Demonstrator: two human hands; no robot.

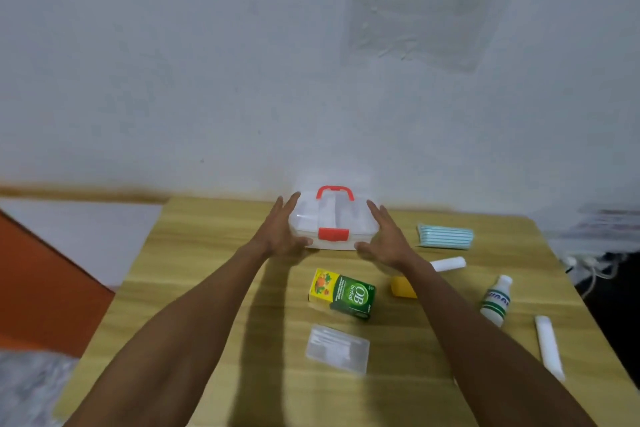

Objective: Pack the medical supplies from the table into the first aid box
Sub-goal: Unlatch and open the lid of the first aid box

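both hands (282, 230) (384, 239) flat against first aid box (332, 218) sides.

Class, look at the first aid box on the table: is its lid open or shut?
Shut. The clear lid lies flat on the first aid box, its red front latch sits down over the seam, and the red handle is on top.
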